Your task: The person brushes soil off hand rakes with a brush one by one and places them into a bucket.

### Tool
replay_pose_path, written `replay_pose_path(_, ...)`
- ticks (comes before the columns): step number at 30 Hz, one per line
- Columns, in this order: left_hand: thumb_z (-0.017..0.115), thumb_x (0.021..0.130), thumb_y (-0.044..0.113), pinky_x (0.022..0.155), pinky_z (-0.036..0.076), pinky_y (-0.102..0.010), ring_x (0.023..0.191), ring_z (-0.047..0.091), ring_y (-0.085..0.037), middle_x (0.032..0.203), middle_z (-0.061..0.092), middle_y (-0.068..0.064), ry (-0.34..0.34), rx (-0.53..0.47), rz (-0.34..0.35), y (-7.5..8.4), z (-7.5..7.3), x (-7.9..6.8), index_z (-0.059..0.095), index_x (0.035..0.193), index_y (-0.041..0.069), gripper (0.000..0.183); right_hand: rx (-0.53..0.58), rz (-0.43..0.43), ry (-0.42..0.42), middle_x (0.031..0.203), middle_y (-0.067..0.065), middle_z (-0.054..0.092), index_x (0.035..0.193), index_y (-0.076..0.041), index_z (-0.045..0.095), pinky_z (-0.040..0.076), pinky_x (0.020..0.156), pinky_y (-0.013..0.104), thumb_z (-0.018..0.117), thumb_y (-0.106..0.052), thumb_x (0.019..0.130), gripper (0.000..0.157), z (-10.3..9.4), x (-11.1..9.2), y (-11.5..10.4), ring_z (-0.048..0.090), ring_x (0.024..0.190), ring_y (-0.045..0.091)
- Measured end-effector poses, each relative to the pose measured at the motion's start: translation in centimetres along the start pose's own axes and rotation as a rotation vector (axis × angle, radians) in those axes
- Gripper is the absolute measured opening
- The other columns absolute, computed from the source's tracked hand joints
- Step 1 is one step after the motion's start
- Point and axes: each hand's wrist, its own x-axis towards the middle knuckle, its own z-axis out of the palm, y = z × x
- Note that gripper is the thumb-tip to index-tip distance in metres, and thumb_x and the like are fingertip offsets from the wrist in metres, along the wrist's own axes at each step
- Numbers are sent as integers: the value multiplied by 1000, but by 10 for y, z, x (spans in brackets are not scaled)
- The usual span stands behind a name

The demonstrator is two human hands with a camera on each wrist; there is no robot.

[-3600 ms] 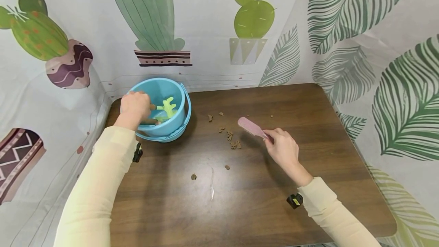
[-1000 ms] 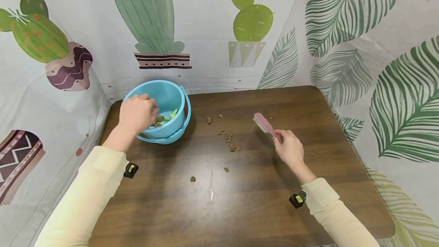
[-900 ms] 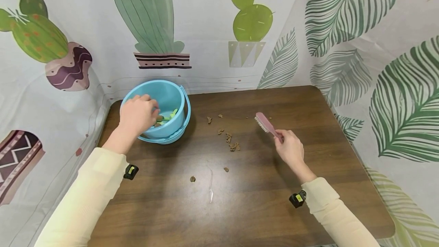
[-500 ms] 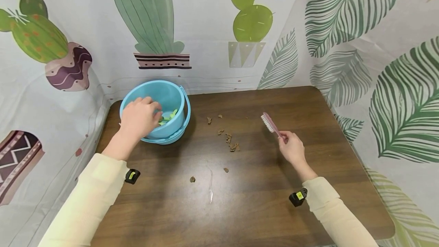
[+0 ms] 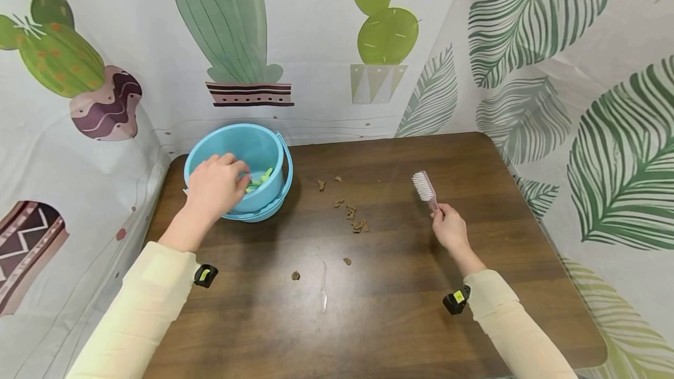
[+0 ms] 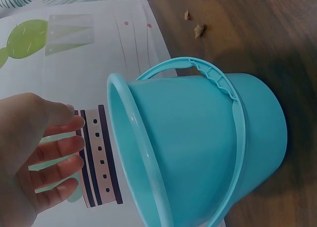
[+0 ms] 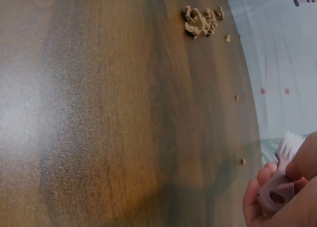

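Note:
My left hand hovers at the near rim of a light blue bucket, fingers loosely bent with nothing between them. The left wrist view shows the same hand empty beside the mouth of the bucket. Light green toy tools lie inside, partly hidden by the hand. My right hand grips the handle of a pink brush, held above the table with its white bristles turned up toward the head camera. In the right wrist view the thumb presses on the brush handle.
Several brown crumbly bits lie scattered mid-table, with single pieces nearer the front. A thin whitish streak shows on the wooden table. A printed cloth hangs behind.
Earlier my left hand was at the tools' brown handles inside the bucket; now it is empty and nearer the rim. My right hand has moved right and rolled the brush bristles-up.

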Motion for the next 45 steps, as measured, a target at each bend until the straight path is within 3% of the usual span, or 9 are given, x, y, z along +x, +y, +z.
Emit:
replay_pose_path(7, 67, 80, 15, 60, 45, -41, 70, 53, -29, 84, 63, -11, 13, -6, 15, 1, 5, -2, 70, 89, 4, 14, -37, 71, -28, 102, 18, 67, 111, 3, 56, 41, 77, 50, 36, -10, 91, 31, 4, 2, 4, 59, 96, 40)
replay_pose_path(18, 66, 79, 12, 56, 43, -39, 66, 52, -28, 79, 63, -10, 40, -10, 35, 1, 9, -6, 71, 85, 4, 11, -118, 170, -53, 117, 23, 58, 122, 2, 48, 41, 84, 53, 46, -15, 88, 38, 7, 8, 11, 54, 105, 45)
replay_pose_path(31, 67, 79, 11, 57, 44, -40, 67, 53, -28, 80, 64, -10, 48, -20, 39, 2, 10, -7, 71, 85, 4, 10, -189, 264, -43, 117, 24, 57, 123, -4, 48, 45, 72, 53, 40, -22, 89, 39, 18, 12, 15, 56, 99, 45)
replay_pose_path(39, 67, 78, 11, 56, 44, -39, 65, 53, -28, 77, 62, -9, 71, -19, 52, 1, 11, -7, 71, 83, 4, 9, -185, 267, 13, 105, 25, 60, 114, -3, 45, 44, 63, 52, 42, -20, 86, 33, 22, 12, 13, 58, 92, 46)
replay_pose_path(45, 66, 79, 13, 57, 44, -40, 67, 52, -28, 78, 62, -9, 47, -16, 38, 1, 11, -7, 71, 84, 5, 11, -218, 227, 56, 99, 31, 56, 105, 4, 44, 43, 67, 56, 44, -20, 87, 30, 27, 13, 19, 56, 91, 50)
